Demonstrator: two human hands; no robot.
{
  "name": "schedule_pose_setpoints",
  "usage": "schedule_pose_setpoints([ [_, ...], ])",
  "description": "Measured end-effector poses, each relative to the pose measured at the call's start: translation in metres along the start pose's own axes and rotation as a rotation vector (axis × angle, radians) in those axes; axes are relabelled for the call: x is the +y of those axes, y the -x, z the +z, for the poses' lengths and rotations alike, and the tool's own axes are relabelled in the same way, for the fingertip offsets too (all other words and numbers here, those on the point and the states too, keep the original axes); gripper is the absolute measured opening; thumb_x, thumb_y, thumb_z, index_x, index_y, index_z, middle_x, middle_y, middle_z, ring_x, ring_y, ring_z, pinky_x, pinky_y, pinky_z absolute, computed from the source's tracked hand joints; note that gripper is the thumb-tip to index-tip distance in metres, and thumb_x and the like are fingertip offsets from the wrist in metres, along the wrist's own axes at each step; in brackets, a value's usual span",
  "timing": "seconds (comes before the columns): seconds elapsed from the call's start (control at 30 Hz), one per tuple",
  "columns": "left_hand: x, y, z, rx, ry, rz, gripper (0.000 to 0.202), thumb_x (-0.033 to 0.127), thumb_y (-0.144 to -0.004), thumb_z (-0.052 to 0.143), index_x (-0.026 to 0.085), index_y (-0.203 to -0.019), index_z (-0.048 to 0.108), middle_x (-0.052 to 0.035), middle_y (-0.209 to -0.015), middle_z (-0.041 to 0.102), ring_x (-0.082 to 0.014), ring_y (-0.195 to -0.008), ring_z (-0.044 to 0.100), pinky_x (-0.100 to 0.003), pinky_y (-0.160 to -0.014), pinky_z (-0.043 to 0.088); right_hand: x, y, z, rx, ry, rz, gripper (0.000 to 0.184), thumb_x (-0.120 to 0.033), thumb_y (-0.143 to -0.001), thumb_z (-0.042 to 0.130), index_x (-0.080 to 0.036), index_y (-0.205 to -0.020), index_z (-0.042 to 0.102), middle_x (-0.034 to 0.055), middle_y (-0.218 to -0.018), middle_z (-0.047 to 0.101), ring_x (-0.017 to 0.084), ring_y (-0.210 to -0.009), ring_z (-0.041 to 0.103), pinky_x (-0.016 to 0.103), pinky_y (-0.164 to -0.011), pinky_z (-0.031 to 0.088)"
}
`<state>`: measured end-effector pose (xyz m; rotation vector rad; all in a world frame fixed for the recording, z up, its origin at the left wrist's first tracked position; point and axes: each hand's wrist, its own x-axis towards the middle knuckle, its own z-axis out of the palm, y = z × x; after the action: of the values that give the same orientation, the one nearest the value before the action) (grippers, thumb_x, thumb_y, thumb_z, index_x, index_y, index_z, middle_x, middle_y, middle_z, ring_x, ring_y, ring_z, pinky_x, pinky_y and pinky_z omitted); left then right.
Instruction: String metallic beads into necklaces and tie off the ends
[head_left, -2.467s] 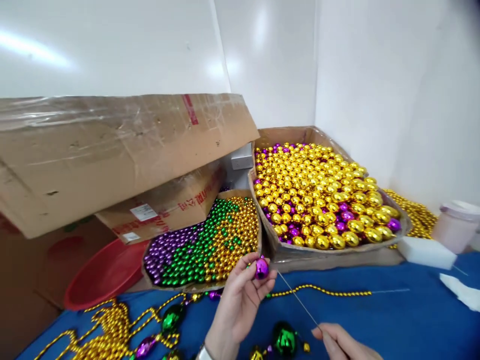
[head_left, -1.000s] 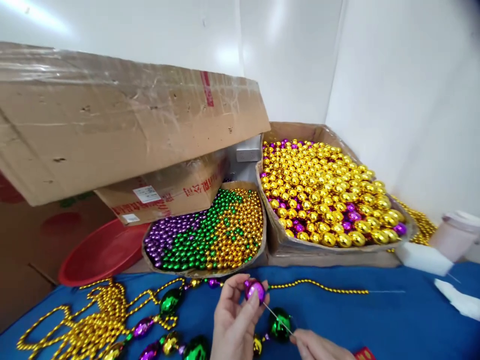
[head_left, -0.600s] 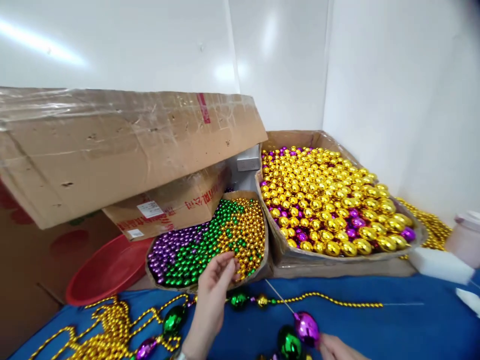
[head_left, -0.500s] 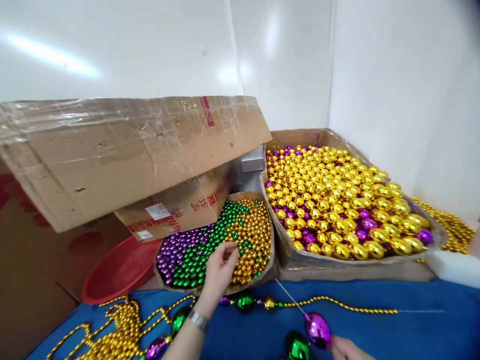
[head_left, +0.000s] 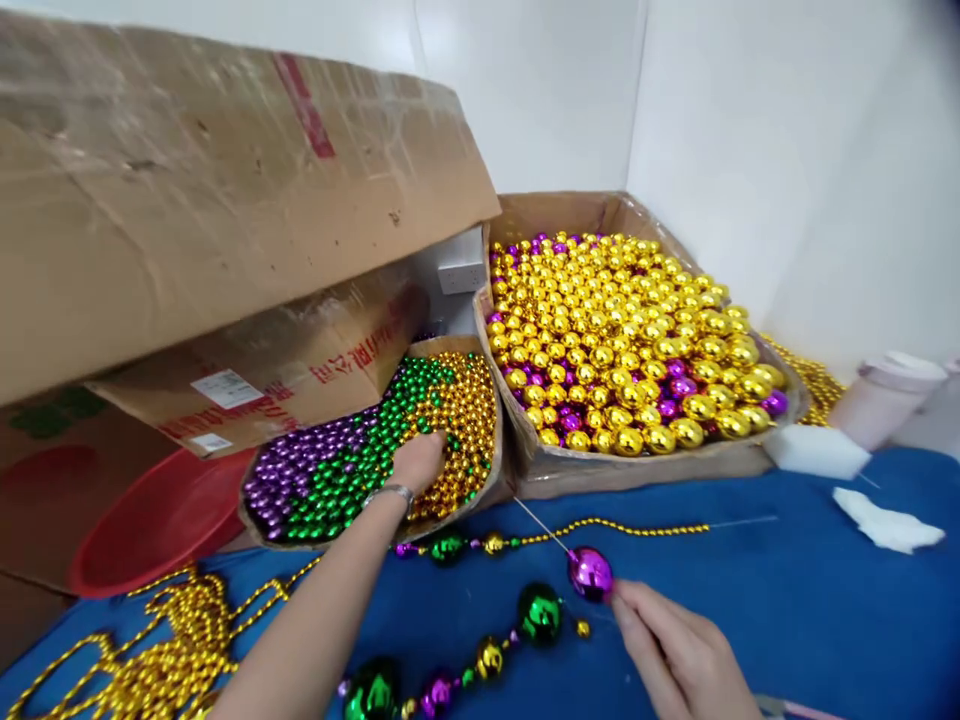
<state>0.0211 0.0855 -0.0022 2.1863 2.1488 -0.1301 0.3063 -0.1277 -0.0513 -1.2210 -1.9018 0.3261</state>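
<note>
My left hand [head_left: 420, 462] reaches down into a box [head_left: 497, 470] of small shiny beads, at the gold beads [head_left: 469, 405] near the green ones [head_left: 337, 495]. Its fingertips are hidden, so whether they grip a bead does not show. In my right hand [head_left: 675, 640] a large purple bead [head_left: 591, 573] is pinched between the fingers. Out of that bead a thin needle-like rod [head_left: 541, 524] points up and left. Close by on the blue cloth lies a strand with a large green bead [head_left: 539, 612], and a small gold bead [head_left: 583, 628] sits beside it.
A bigger box [head_left: 600, 478] full of gold and purple beads stands at the back right. Cardboard cartons [head_left: 225, 170] overhang the left, above a red basin [head_left: 161, 520]. Gold bead chains [head_left: 176, 640] heap at front left. A torn white piece [head_left: 889, 520] lies right.
My left hand has gone from a raised pinch down into the beads. The view has shifted, showing more of the table front. My right hand still holds the purple bead.
</note>
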Motion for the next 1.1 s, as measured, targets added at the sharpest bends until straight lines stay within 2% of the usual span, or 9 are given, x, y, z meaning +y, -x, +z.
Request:
schedule_pose_setpoints([
  [0.1,-0.001,-0.002,0.003,0.008,-0.028,0.009,0.03,0.031,-0.088,0.055,0.016,-0.114,0.055,-0.0084,-0.113,0.059,-0.0222,-0.097,0.06,-0.044,-0.082,0.05,-0.004,-0.001,0.0,0.003,-0.049,0.047,0.023,-0.023,-0.092,0.039,-0.022,-0.075,0.054,-0.0001,-0.059,0.057,0.013,-0.057,0.061,0.019,-0.062,0.05],
  [0.3,-0.003,0.005,0.0,0.095,-0.004,0.038,0.026,0.031,-0.088,0.055,0.016,-0.109,0.058,-0.0075,-0.108,0.061,-0.0206,-0.092,0.061,-0.041,-0.079,0.052,-0.002,0.002,0.005,0.005,-0.122,0.035,0.016,-0.02,-0.092,0.041,-0.022,-0.081,0.052,-0.0007,-0.067,0.057,0.012,-0.06,0.059,0.02,-0.059,0.046],
  [0.43,-0.007,0.008,-0.003,0.162,0.072,0.063,0.027,0.031,-0.088,0.054,0.017,-0.111,0.057,-0.0082,-0.113,0.06,-0.0222,-0.099,0.059,-0.044,-0.084,0.049,-0.002,0.003,0.004,0.026,-0.126,0.03,0.012,-0.019,-0.092,0.043,-0.022,-0.089,0.053,-0.0003,-0.072,0.058,0.012,-0.062,0.058,0.022,-0.06,0.044],
  [0.6,-0.008,0.015,-0.002,0.202,0.236,0.095,0.023,0.032,-0.087,0.056,0.017,-0.104,0.06,-0.0076,-0.111,0.061,-0.0223,-0.1,0.058,-0.045,-0.087,0.046,-0.006,0.002,0.006,-0.001,-0.127,0.032,0.011,-0.018,-0.092,0.045,-0.023,-0.087,0.053,-0.002,-0.069,0.055,0.012,-0.064,0.059,0.02,-0.062,0.043],
  [0.73,-0.008,0.024,-0.008,0.262,0.455,0.118,0.021,0.028,-0.083,0.06,0.016,-0.101,0.063,-0.0062,-0.101,0.065,-0.0222,-0.095,0.06,-0.045,-0.089,0.044,-0.006,0.003,0.005,-0.017,-0.108,0.037,0.009,-0.019,-0.092,0.046,-0.024,-0.09,0.053,-0.0018,-0.072,0.056,0.012,-0.07,0.06,0.02,-0.066,0.044],
  [0.9,-0.007,0.046,-0.02,0.302,0.855,0.117,0.019,0.024,-0.072,0.065,0.017,-0.09,0.067,-0.0047,-0.083,0.069,-0.0225,-0.083,0.064,-0.037,-0.083,0.048,-0.008,0.005,0.008,-0.008,-0.113,0.026,0.011,-0.019,-0.092,0.044,-0.024,-0.085,0.052,-0.0021,-0.068,0.055,0.012,-0.065,0.06,0.02,-0.063,0.045],
  [1.0,0.003,0.075,-0.021,0.278,1.134,0.131,0.027,0.03,-0.08,0.057,0.014,-0.1,0.062,-0.0088,-0.092,0.07,-0.0214,-0.081,0.067,-0.036,-0.077,0.053,-0.009,0.006,0.011,0.002,-0.108,-0.012,0.011,-0.02,-0.092,0.043,-0.024,-0.087,0.053,-0.0014,-0.069,0.058,0.012,-0.062,0.061,0.018,-0.062,0.048],
  [1.1,0.019,0.112,-0.013,0.229,1.349,0.156,0.028,0.032,-0.087,0.05,0.013,-0.103,0.06,-0.0135,-0.106,0.068,-0.0214,-0.088,0.068,-0.036,-0.079,0.055,-0.009,0.005,0.013,-0.007,-0.056,-0.067,0.011,-0.021,-0.092,0.043,-0.024,-0.09,0.053,-0.0005,-0.072,0.063,0.012,-0.063,0.064,0.016,-0.062,0.05],
])
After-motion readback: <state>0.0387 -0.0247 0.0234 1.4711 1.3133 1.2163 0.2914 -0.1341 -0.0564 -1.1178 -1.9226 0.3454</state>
